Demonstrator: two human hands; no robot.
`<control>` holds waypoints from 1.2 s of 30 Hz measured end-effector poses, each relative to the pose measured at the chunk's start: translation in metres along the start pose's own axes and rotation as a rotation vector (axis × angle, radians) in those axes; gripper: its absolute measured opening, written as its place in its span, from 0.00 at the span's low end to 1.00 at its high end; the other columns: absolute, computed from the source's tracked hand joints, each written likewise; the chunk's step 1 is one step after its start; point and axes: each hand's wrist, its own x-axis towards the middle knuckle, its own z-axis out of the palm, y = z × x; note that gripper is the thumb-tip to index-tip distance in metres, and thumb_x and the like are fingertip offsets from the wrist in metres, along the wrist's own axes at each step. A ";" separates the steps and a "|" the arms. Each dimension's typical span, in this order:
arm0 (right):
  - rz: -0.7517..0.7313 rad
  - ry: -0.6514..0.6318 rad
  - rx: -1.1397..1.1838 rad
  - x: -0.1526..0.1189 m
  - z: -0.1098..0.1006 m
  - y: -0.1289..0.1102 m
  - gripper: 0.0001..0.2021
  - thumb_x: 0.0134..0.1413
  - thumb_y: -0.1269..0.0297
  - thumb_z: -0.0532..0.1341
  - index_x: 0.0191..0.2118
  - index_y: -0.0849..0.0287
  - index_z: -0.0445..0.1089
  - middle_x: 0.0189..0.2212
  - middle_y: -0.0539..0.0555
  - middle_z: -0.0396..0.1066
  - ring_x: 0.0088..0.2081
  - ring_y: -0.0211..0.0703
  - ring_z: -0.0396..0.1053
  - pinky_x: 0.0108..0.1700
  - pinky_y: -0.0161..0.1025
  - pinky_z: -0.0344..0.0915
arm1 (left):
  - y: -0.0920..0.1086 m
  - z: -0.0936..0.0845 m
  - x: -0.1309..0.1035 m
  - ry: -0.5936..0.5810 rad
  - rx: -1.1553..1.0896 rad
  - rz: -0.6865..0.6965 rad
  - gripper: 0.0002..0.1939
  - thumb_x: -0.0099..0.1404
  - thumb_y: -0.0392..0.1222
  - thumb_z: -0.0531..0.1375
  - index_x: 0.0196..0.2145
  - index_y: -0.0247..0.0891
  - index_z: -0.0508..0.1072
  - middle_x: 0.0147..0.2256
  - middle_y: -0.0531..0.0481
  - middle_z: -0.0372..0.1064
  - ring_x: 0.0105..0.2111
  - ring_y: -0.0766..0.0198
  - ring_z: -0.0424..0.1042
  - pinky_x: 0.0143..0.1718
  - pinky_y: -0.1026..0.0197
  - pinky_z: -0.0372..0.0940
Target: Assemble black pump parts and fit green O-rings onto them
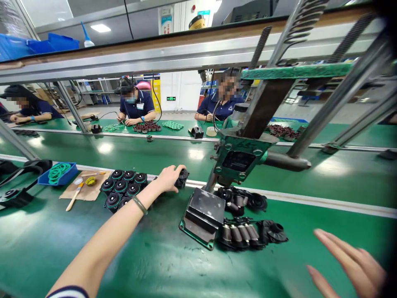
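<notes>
My left hand [170,178] reaches across the bench with its fingers closed round a small black round motor part [182,178], partly hidden by the hand. My right hand [352,260] is at the lower right, slightly blurred, fingers apart and holding nothing. Left of my left hand stands a cluster of black round parts with green rings [124,186], partly covered by my forearm. Between my hands is a green press [245,155] over a metal block [207,207]. Grey cylindrical motors [240,234] and black housings [273,231] lie right of the block.
A blue tray of green rings [58,174] and a brush [75,196] on cardboard [89,191] sit at the left. A metal rail [297,200] edges the conveyor belt [173,151]. Several co-workers sit across it. A shelf beam [155,58] crosses overhead.
</notes>
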 end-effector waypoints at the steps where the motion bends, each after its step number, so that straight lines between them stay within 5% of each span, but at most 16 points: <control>1: -0.058 -0.028 -0.013 0.000 0.002 0.000 0.32 0.60 0.60 0.56 0.68 0.38 0.47 0.53 0.62 0.66 0.53 0.66 0.67 0.56 0.70 0.59 | 0.001 0.005 0.007 -0.010 -0.005 -0.002 0.48 0.43 0.35 0.75 0.57 0.39 0.56 0.49 0.37 0.66 0.50 0.43 0.69 0.51 0.49 0.64; 6: -0.191 -0.094 -0.007 -0.003 0.009 -0.012 0.32 0.60 0.60 0.55 0.68 0.44 0.48 0.54 0.61 0.67 0.51 0.63 0.69 0.56 0.67 0.61 | 0.001 0.019 0.016 0.018 -0.034 -0.064 0.30 0.57 0.31 0.65 0.54 0.38 0.56 0.45 0.36 0.66 0.43 0.44 0.73 0.44 0.49 0.66; 12: -0.293 -0.140 0.025 0.004 0.013 -0.046 0.28 0.60 0.63 0.55 0.66 0.51 0.54 0.55 0.59 0.65 0.56 0.59 0.65 0.58 0.59 0.63 | 0.006 0.015 0.005 0.093 -0.136 -0.084 0.28 0.54 0.32 0.65 0.49 0.42 0.58 0.40 0.44 0.68 0.41 0.50 0.73 0.43 0.54 0.65; 16: -0.296 -0.160 0.093 0.009 0.007 -0.072 0.25 0.60 0.65 0.55 0.63 0.52 0.57 0.54 0.59 0.66 0.55 0.53 0.67 0.54 0.50 0.69 | 0.012 -0.016 -0.021 0.176 -0.224 -0.028 0.29 0.53 0.33 0.65 0.49 0.43 0.56 0.38 0.49 0.70 0.39 0.56 0.72 0.40 0.59 0.64; 21: -0.203 -0.261 0.357 0.026 0.017 -0.120 0.23 0.62 0.66 0.55 0.62 0.49 0.57 0.54 0.58 0.66 0.54 0.47 0.69 0.51 0.43 0.72 | 0.026 -0.070 -0.081 0.175 -0.438 0.087 0.28 0.53 0.39 0.67 0.48 0.43 0.57 0.31 0.59 0.67 0.28 0.67 0.66 0.33 0.65 0.61; 27: -0.162 -0.510 0.878 0.049 0.050 -0.176 0.45 0.56 0.62 0.63 0.70 0.47 0.34 0.68 0.62 0.45 0.63 0.55 0.58 0.58 0.52 0.67 | 0.048 -0.089 -0.136 -0.149 -0.837 0.141 0.29 0.51 0.40 0.69 0.45 0.40 0.58 0.34 0.55 0.65 0.34 0.66 0.66 0.33 0.65 0.62; 31: -0.051 -0.694 1.237 0.056 0.047 -0.192 0.42 0.60 0.58 0.60 0.70 0.49 0.32 0.66 0.63 0.51 0.59 0.50 0.66 0.57 0.49 0.67 | 0.049 -0.089 -0.144 -0.300 -0.994 0.067 0.29 0.49 0.43 0.72 0.43 0.40 0.62 0.36 0.54 0.66 0.36 0.64 0.68 0.33 0.63 0.66; 36: 0.109 -0.840 1.383 0.060 0.035 -0.195 0.41 0.58 0.42 0.57 0.70 0.49 0.40 0.64 0.61 0.57 0.60 0.51 0.64 0.57 0.51 0.66 | 0.039 -0.087 -0.142 -0.511 -1.202 -0.072 0.31 0.45 0.50 0.74 0.42 0.38 0.65 0.37 0.50 0.70 0.35 0.60 0.73 0.33 0.57 0.71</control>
